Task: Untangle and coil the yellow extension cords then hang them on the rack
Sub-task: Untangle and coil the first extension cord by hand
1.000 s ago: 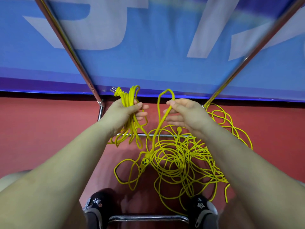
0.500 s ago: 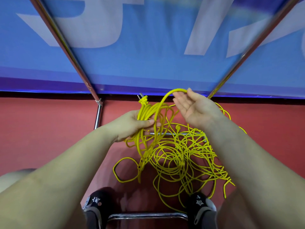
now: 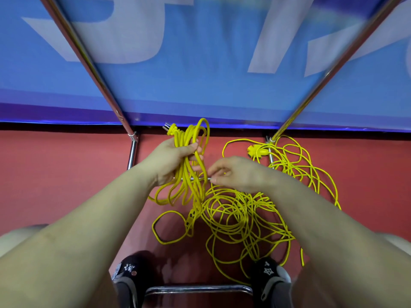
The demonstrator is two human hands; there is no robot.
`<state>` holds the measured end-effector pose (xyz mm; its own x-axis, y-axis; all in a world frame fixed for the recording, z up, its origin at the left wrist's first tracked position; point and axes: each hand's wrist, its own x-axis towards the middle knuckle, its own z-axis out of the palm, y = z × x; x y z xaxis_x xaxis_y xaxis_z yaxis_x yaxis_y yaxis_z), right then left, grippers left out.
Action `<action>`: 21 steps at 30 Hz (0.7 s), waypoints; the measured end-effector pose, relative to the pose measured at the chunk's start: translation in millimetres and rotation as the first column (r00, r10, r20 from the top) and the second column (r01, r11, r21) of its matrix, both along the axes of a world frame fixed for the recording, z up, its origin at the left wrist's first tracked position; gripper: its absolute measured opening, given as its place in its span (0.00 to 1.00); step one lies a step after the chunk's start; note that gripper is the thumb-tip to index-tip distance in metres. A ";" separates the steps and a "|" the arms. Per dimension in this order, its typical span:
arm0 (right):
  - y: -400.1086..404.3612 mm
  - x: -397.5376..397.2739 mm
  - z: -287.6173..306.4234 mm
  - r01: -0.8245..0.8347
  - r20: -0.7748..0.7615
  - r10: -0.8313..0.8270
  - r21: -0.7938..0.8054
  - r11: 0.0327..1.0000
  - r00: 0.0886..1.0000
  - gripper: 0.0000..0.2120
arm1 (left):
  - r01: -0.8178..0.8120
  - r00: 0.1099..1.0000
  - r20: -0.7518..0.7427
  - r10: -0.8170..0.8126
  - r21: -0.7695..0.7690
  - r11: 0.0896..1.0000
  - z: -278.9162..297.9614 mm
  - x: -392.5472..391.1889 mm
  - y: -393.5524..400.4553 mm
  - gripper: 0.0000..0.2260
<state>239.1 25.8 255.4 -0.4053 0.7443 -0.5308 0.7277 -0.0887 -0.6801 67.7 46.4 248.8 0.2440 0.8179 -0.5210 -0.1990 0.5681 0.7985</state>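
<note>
Below me the red floor (image 3: 55,174) runs up to a blue banner (image 3: 200,74) with large pale lettering. My two black shoes (image 3: 131,272) with small star marks stand at the bottom edge.

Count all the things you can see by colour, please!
Yellow: 3, coiled bundle, loose cord tangle, socket end
Silver: 2 slanted rack poles
Black: 2 shoes
Blue: 1 banner
Total: 8
</note>
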 end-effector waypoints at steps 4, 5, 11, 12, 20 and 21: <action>-2.5 -4.6 -2.6 0.022 -0.059 -0.023 -0.022 1.000 0.998 0.12 | -0.044 0.998 0.046 0.045 -0.015 0.999 1.4 -2.3 2.9 0.05; -2.5 -5.8 -3.5 0.038 -0.070 -0.038 -0.007 0.999 0.997 0.09 | -0.048 0.997 0.054 0.048 -0.017 0.999 1.2 -2.3 3.3 0.06; -2.9 -9.9 -6.0 0.110 -0.136 -0.100 0.062 0.992 0.986 0.10 | -0.030 0.995 0.094 0.031 -0.007 1.000 -0.1 0.2 4.7 0.06; -2.9 -10.7 -4.3 0.126 -0.173 -0.116 0.052 0.991 0.978 0.10 | -0.032 0.993 0.112 0.033 -0.012 0.999 -0.3 0.1 5.3 0.06; 0.3 -13.4 7.4 0.229 -0.236 -0.209 0.060 0.972 0.949 0.10 | -0.010 0.990 0.139 0.013 -0.026 1.000 -2.2 4.2 1.2 0.06; 0.7 -13.3 8.2 0.220 -0.222 -0.201 0.065 0.973 0.954 0.12 | -0.019 0.990 0.140 0.023 -0.031 0.999 -1.6 4.1 2.0 0.06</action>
